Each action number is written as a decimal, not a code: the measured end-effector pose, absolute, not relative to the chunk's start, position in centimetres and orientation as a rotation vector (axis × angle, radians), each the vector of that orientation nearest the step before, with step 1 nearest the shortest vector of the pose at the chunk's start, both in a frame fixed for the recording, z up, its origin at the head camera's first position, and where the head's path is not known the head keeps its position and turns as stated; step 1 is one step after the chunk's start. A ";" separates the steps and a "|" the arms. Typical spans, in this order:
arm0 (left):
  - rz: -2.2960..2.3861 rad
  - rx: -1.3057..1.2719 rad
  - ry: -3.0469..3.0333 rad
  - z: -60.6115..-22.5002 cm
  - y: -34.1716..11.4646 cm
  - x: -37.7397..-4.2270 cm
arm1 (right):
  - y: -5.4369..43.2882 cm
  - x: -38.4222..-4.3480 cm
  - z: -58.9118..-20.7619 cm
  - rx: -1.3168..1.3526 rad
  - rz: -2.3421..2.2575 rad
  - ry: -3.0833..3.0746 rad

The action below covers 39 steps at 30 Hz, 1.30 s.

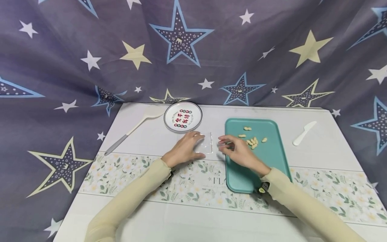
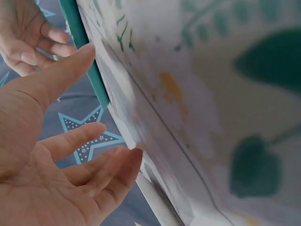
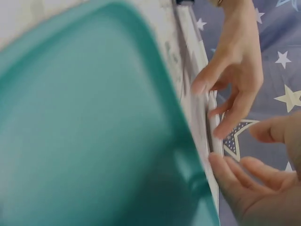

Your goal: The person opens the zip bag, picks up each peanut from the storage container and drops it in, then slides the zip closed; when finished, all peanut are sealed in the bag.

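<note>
A small clear plastic bag lies flat on the table, just left of the teal tray. My left hand is over the bag's left side, thumb and fingers spread apart; in the left wrist view nothing shows between the left fingers. Above the tray's left edge hovers my right hand, its loosely bent fingers pointing toward the bag. The right wrist view shows a gap between its thumb and fingers. Several peanuts sit on the upper part of the tray.
Behind the bag stands a white plate with a dark rim and printed characters. A cream spatula-like utensil with a grey handle lies at the left. Right of the tray is a white plastic knife. A starred curtain hangs behind the table.
</note>
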<state>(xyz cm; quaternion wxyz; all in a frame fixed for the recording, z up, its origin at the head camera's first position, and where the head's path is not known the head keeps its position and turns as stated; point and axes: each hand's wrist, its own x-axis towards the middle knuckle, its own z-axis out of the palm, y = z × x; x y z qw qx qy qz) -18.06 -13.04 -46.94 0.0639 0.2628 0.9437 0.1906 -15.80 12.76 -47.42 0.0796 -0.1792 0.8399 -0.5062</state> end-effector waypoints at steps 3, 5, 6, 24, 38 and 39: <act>0.566 0.769 2.837 -47.0 -12.7 -18.6 | 11.9 -16.1 -47.2 -0.420 -1.533 2.456; 0.561 0.768 2.829 -47.0 -12.5 -19.0 | 11.3 -16.3 -47.1 -0.356 -1.532 2.443; 0.561 0.773 2.826 -47.1 -12.5 -19.1 | 11.1 -16.4 -47.0 -0.329 -1.525 2.448; 0.493 0.742 2.808 -47.1 -11.4 -20.4 | 9.2 -17.2 -46.3 -0.091 -1.529 2.268; 0.543 0.709 2.767 -47.4 -11.2 -20.7 | 8.5 -17.9 -46.6 -0.068 -1.490 2.298; 0.551 0.704 2.767 -47.4 -11.2 -20.7 | 8.5 -17.9 -46.6 -0.071 -1.484 2.303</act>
